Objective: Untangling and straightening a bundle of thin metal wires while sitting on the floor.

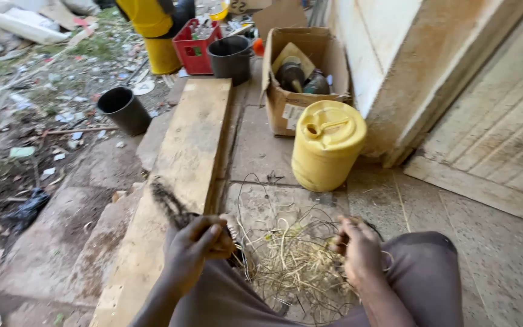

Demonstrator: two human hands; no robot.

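The left hand (196, 245) is closed around the near end of a dark, twisted, rope-like braid of fibre (167, 203), which rises up and away from the fist over a long, pale wooden plank (192, 139). The right hand (358, 248) is curled with its fingers pinching into a loose heap of pale straw-coloured fibres and thin dark wires (289, 260); that heap lies on the concrete floor (261, 145) between the person's knees, just right of the plank's near end. Beyond the heap, right of the plank, stands a round yellow plastic jerrycan (327, 145), and just behind it an open brown cardboard box (301, 66) holding bottles. At the plank's far end sits a black plastic bucket (231, 57) beside a red plastic crate (195, 45). Left of the plank, another black plastic pot (123, 109) stands on littered ground.
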